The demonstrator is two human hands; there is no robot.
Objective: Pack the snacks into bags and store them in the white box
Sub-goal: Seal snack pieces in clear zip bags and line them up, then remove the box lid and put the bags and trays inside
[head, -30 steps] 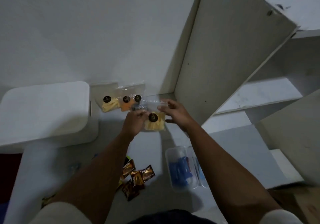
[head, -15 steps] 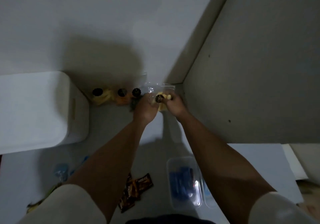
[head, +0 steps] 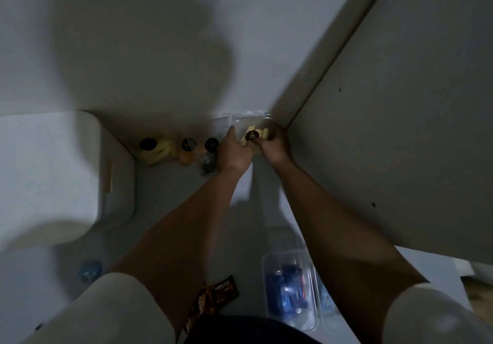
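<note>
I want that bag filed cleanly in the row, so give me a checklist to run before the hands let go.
1. Right hand grips the bag: ok.
2. Left hand on the bag's left side: ok; whether it grips, cannot tell.
3. Bag at the far-right end of the row, in the corner by the panel: ok.
4. Bag sealed: cannot tell, too dim.
5. Three packed bags to the left not knocked over: cannot tell, blurred.
6. White box open for storing: not ok, lid looks on.

Both hands at the far corner: left hand [head: 234, 154] and right hand [head: 274, 145] gripping clear plastic bag of yellow snacks [head: 252, 130], beside three sealed black-stickered snack bags [head: 184, 151]. Rounded white box [head: 61, 178] left.
</note>
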